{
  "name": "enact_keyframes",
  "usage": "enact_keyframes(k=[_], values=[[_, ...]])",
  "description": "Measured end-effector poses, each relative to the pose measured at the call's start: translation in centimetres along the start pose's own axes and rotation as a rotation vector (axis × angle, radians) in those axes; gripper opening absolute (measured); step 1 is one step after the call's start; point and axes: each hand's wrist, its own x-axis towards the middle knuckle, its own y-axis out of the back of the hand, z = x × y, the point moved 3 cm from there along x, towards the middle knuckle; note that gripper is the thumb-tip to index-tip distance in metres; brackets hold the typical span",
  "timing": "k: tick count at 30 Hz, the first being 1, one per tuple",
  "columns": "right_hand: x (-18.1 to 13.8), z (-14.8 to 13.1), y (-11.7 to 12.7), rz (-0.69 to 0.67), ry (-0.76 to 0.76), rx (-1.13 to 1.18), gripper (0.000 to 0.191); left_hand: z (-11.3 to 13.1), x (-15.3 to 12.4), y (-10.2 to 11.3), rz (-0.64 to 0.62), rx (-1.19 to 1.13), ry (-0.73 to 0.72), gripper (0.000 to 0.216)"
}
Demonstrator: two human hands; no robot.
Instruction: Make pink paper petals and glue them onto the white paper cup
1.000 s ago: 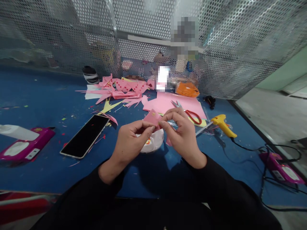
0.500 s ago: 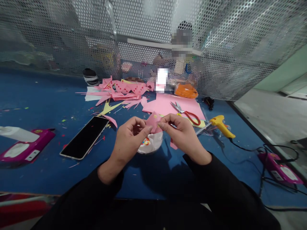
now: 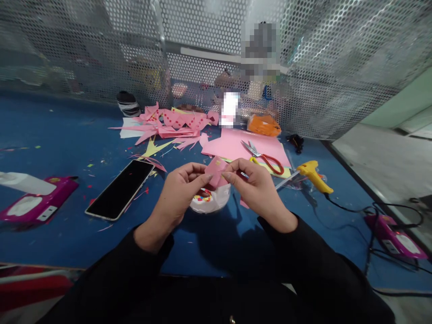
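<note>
A small piece of pink paper (image 3: 216,171) with a tiny yellow mark is held up between my two hands. My left hand (image 3: 180,191) pinches its left edge between thumb and fingers. From the other side, my right hand (image 3: 253,186) pinches the right edge; a metallic bit shows by its fingers, too small to name. Just below the paper stands a round white container (image 3: 212,202) with small colourful pieces in it, partly hidden by my left hand. Another scrap of pink paper (image 3: 244,204) shows under my right hand.
Red-handled scissors (image 3: 266,162) lie on pink sheets (image 3: 226,144). To the right sits a yellow glue gun (image 3: 313,175) with a trailing cord. A black phone (image 3: 121,189) and a purple power strip (image 3: 37,200) lie left. Pink cuttings (image 3: 178,130) pile up by the mesh partition (image 3: 202,36).
The pink paper has turned slightly and shows more of its flat face. My left hand has shifted a little, and the whole view has moved slightly.
</note>
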Motion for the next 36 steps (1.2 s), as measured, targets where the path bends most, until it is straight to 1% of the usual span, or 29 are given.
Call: enact_keyframes(k=[3, 7, 9, 12, 15, 18, 31, 36], values=[[-0.1, -0.1, -0.1, -0.029, 0.03, -0.024, 0.016, 0.0, -0.1, 0.1, -0.052, 0.036, 0.009, 0.028], [-0.2, -0.4, -0.2, -0.03, 0.075, -0.014, 0.016, 0.0, -0.2, 0.3, -0.074, 0.109, -0.019, 0.023], [-0.3, -0.5, -0.4, 0.01, 0.119, 0.031, 0.014, -0.1, -0.2, 0.4, -0.065, 0.113, -0.03, 0.021], [-0.4, -0.5, -0.7, 0.122, 0.154, 0.072, 0.012, -0.2, -0.3, 0.3, -0.055, 0.093, -0.029, 0.018], [-0.6, -0.3, -1.2, 0.221, 0.117, 0.085, 0.01, -0.1, -0.3, 0.1, -0.043, 0.074, -0.029, 0.017], [-0.8, -0.2, -1.6, 0.276, 0.082, 0.11, 0.008, 0.0, -0.3, 0.0, -0.04, 0.065, -0.032, 0.016], [-1.0, -0.2, -2.4, 0.342, 0.01, 0.164, 0.008, 0.1, -0.4, 0.1, -0.044, 0.086, -0.076, 0.021], [-1.1, 0.0, -2.7, 0.35, -0.025, 0.21, 0.008, 0.2, -0.4, -0.1, -0.041, 0.088, -0.071, 0.023]])
